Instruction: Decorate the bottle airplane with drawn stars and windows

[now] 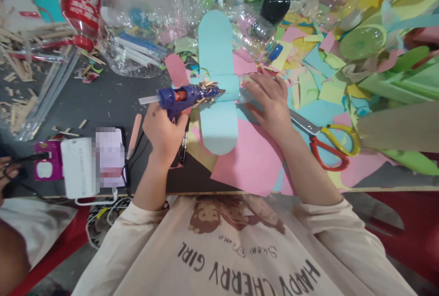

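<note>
My left hand [164, 133] is wrapped around the grip of a blue hot glue gun [176, 97]. A glue stick [149, 100] sticks out of its back, and scraps cling around its front. The nozzle points right, over the middle of a light blue paper piece [219, 126] with long rounded ends. Blue paper also wraps what looks like a clear plastic bottle [243, 94] lying across it. My right hand [269, 104] holds the bottle's right end, its fingers laid over the plastic. Scissors [317, 131] with red and yellow handles lie beside my right forearm.
Plastic bottles [164, 3] and coloured paper scraps [308, 85] crowd the back and right. Spare glue sticks [51, 90] lie left. A phone [109, 158] and white power bank [78, 168] sit near the front edge. Another person's hand [8, 170] shows far left.
</note>
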The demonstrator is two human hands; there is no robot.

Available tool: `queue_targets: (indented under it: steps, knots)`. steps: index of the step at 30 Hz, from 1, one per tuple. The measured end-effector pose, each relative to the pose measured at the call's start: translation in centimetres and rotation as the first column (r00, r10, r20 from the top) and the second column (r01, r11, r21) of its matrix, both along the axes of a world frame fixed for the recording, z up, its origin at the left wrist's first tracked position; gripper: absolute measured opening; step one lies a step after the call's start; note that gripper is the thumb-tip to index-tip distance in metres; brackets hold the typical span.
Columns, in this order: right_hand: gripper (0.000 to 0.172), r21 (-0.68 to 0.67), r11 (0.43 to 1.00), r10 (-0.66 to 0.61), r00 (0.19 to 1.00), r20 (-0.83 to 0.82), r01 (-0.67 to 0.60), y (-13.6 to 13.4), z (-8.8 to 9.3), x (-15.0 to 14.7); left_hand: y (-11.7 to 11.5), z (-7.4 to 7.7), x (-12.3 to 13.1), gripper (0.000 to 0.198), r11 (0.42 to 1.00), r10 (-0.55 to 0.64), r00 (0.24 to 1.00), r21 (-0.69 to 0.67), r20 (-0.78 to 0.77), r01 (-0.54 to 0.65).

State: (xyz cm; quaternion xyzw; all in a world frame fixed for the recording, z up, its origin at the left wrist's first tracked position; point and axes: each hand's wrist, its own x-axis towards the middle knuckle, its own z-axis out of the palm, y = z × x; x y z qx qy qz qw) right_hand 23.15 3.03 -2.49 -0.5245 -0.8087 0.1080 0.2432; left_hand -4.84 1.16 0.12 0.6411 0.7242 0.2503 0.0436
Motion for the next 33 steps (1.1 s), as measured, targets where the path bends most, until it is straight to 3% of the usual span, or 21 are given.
queue_targets:
  steps: [8,15,22,27,33]
  knots:
    - [0.046,0.017,1.000,0.001,1.000,0.017,-0.001,0.0,0.1,0.1,0.3,0.9,-0.9,0.031,0.996,0.091,0.996,0.015,0.005,-0.091]
    - [0.047,0.020,1.000,-0.006,0.999,0.032,0.006,0.0,0.2,0.0,1.0,2.5,-1.2,0.031,0.976,0.204,0.979,-0.071,-0.022,-0.205]
    - [0.048,0.019,1.000,0.000,1.000,0.020,0.000,0.0,0.0,0.0,1.3,2.3,-2.9,0.036,0.973,0.232,0.973,-0.001,0.004,-0.232]
    - [0.048,0.016,1.000,-0.005,1.000,0.020,0.005,0.1,-0.1,0.1,1.5,2.8,-3.1,0.038,0.954,0.301,0.953,-0.005,-0.015,-0.301]
    - [0.047,0.002,1.000,0.003,1.000,0.008,-0.004,0.1,0.0,0.1,1.6,2.9,-3.3,0.035,0.954,0.300,0.954,-0.015,0.007,-0.300]
